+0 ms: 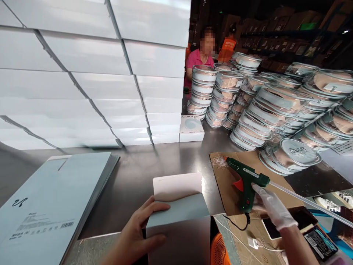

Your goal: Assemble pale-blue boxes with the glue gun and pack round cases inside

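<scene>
My left hand (143, 224) grips the left side of a pale blue folded box (179, 213), its fingers over the top panel and its thumb on the near side. A pinkish-white flap (178, 186) stands up at the box's far end. My right hand (271, 204), in a thin whitish glove, is closed at the rear of the handle of a green glue gun (246, 180); some fingers are hidden behind it. The gun has a red trigger and a clear glue stick (309, 202) sticking out of its back. Its nozzle lies over brown cardboard (224, 176) near strands of glue.
Flat blue box blanks (55, 198) lie at left. A wall of white boxes (91, 84) rises behind, with a small printed box (191, 129) beside it. Clear-lidded round containers (261, 117) are stacked at right. An orange basket (219, 250) is below; a person (200, 59) is across the table.
</scene>
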A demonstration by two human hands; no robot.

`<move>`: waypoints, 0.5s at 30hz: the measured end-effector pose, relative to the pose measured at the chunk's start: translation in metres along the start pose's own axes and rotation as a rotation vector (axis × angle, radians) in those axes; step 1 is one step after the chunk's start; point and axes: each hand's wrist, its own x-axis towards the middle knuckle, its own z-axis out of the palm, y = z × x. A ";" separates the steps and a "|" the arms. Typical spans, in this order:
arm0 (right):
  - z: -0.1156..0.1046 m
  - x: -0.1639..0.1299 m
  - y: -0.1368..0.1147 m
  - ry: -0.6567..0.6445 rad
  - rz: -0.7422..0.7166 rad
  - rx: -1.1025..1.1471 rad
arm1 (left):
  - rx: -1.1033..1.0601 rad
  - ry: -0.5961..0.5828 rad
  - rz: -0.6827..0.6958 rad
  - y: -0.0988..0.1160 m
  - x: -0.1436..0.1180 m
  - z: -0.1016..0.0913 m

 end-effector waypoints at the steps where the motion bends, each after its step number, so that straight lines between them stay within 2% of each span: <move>1: -0.005 -0.005 -0.002 0.022 0.005 -0.049 | 0.003 -0.010 -0.004 0.000 0.000 0.000; 3: 0.000 -0.023 -0.004 0.040 -0.054 -0.128 | 0.003 -0.042 -0.004 0.000 0.001 0.001; 4: 0.010 -0.033 -0.003 -0.003 -0.121 -0.145 | 0.003 -0.044 0.002 0.001 0.001 0.001; 6: 0.040 -0.052 0.005 -0.260 -0.280 -0.146 | -0.011 -0.044 0.014 0.002 0.003 0.004; 8: 0.074 -0.063 0.019 -0.626 -0.421 -0.095 | -0.082 -0.009 0.028 0.004 0.005 0.010; 9: 0.088 -0.066 0.026 -0.765 -0.458 -0.073 | -0.150 0.023 0.036 0.006 0.005 0.014; 10: 0.099 -0.067 0.034 -0.848 -0.499 -0.058 | -0.240 0.062 0.048 0.009 0.006 0.020; 12: 0.109 -0.065 0.044 -0.883 -0.590 -0.072 | -0.447 0.164 0.113 0.015 0.008 0.030; 15: 0.106 -0.061 0.045 -0.845 -0.790 -0.251 | -0.613 0.223 0.230 0.026 0.011 0.038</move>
